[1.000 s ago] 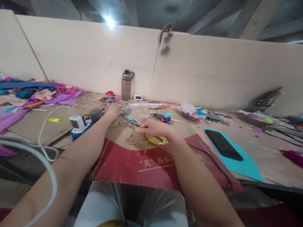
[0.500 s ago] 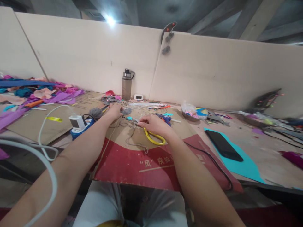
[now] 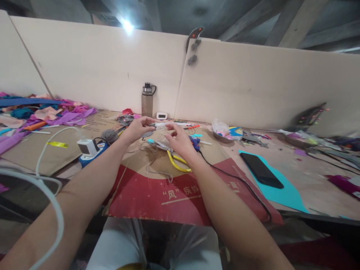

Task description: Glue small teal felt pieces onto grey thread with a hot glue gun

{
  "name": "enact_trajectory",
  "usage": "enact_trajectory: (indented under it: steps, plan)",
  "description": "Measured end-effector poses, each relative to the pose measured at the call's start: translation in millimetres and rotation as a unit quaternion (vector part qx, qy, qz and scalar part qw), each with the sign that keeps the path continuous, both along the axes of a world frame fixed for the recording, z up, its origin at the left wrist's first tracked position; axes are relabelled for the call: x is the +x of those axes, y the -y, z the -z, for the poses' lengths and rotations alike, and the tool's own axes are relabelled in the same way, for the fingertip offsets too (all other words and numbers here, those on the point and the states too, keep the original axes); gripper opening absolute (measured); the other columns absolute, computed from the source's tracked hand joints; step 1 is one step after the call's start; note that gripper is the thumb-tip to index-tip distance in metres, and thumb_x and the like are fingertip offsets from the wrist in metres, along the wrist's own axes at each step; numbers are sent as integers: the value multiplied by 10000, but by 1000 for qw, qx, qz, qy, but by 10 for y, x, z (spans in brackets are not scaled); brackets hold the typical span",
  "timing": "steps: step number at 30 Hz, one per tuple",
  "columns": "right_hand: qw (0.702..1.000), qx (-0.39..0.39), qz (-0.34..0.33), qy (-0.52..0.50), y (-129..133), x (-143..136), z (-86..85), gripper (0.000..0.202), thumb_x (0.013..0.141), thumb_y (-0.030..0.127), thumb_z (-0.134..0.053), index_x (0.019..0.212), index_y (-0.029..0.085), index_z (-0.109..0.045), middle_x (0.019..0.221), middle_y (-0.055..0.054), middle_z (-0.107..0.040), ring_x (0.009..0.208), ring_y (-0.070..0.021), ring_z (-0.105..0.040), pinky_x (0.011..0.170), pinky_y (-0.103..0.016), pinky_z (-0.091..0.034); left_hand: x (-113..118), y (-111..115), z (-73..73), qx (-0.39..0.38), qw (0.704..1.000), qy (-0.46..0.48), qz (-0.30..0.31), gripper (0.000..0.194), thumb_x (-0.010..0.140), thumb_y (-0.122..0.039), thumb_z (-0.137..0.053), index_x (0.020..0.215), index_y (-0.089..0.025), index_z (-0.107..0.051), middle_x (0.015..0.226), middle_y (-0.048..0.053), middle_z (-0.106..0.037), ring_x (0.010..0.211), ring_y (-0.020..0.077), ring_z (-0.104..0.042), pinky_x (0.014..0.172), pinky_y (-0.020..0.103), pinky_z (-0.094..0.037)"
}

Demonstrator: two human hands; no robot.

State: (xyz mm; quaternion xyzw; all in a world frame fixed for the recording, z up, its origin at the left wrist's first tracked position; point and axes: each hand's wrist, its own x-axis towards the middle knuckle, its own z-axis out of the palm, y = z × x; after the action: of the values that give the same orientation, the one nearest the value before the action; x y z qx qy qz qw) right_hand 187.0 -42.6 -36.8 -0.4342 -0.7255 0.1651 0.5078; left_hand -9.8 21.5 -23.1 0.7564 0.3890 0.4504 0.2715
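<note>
My left hand (image 3: 138, 129) is over the back of the cardboard (image 3: 135, 202), its thumb and fingertips closed round something small and greyish that I cannot make out. A flat grey piece (image 3: 147, 134) shows just under those fingertips. To the right, my right hand (image 3: 180, 140) has its fingers bent and apart, with nothing seen between them. Yellow-handled scissors (image 3: 180, 164) lie beside and below it, blades toward the left. Thin grey yarn (image 3: 153, 168) trails over the cardboard, and a small turquoise piece (image 3: 150, 141) lies near the blades.
A blue glue gun (image 3: 194, 142) is just beyond my right wrist, its black cable running right. A bottle (image 3: 147, 100) and small clock (image 3: 162, 116) stand behind. A phone (image 3: 261, 170) lies at right; a charger (image 3: 87, 147) and grey yarn ball (image 3: 109, 136) at left.
My right hand has let go of the scissors and its fingers have spread. My left hand has lifted slightly and moved inward, toward the right hand. The view has shifted slightly.
</note>
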Motion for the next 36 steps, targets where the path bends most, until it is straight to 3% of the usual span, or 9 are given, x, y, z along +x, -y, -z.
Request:
enact_trajectory:
  steps: [2, 5, 9, 13, 25, 28, 33, 36]
  plan:
    - [998, -16, -19, -49, -29, 8, -9, 408, 776, 191, -500, 1183, 217, -508, 1174, -78, -548, 890, -138, -538, 758, -292, -474, 99, 128, -58, -45, 995, 56, 69, 390, 664, -243, -703, 1033, -143, -628, 903, 57, -664, 771, 131, -598, 705, 261, -456]
    - [988, -75, -67, -121, -32, 13, -39, 476, 777, 171, -452, 1247, 245, -447, 1252, -66, -519, 833, -118, -547, 601, -230, -472, 209, 282, -113, -77, 987, 73, 119, 408, 677, -224, -693, 1070, -146, -615, 837, 44, -656, 761, 134, -607, 679, 254, -457]
    - [975, -124, -107, -149, -9, -14, -57, 415, 770, 191, -457, 1179, 228, -517, 1108, -50, -591, 739, -101, -553, 498, -194, -426, 260, 355, -131, -87, 980, 94, 153, 447, 677, -202, -697, 1110, -146, -599, 813, 33, -654, 737, 120, -607, 693, 254, -459]
    - [978, -129, -73, -147, -19, -26, -33, 250, 780, 280, -495, 986, 193, -607, 824, -16, -610, 676, -96, -545, 513, -196, -416, 262, 358, -142, -98, 980, 99, 142, 489, 660, -161, -701, 1133, -143, -577, 782, 29, -651, 715, 117, -603, 657, 235, -447]
    - [984, -118, -45, -128, -8, -2, -52, 179, 765, 372, -530, 788, 195, -538, 654, 28, -515, 593, -90, -492, 556, -221, -405, 277, 413, -180, -120, 976, 89, 160, 562, 657, -125, -694, 1195, -149, -534, 724, 7, -637, 656, 104, -584, 624, 226, -424]
    - [975, -131, -66, -166, 8, 5, -78, 187, 778, 386, -522, 760, 203, -487, 607, 42, -476, 530, -78, -440, 527, -217, -383, 273, 406, -172, -125, 977, 97, 141, 551, 649, -121, -698, 1179, -142, -545, 718, 3, -637, 646, 98, -580, 611, 219, -412]
    - [936, -112, -129, -307, 65, 69, -184, 223, 803, 425, -502, 765, 224, -411, 643, 37, -424, 544, -81, -416, 517, -214, -369, 230, 296, -101, -143, 974, 152, 83, 477, 655, -148, -713, 1112, -132, -576, 709, 22, -641, 649, 108, -601, 565, 209, -396]
    - [937, -80, -145, -307, 128, 129, -261, 263, 813, 482, -480, 774, 236, -395, 712, 17, -430, 608, -97, -447, 552, -229, -396, 189, 189, -49, -189, 960, 202, 51, 354, 660, -148, -711, 999, -124, -613, 728, 31, -646, 652, 105, -612, 561, 203, -410]
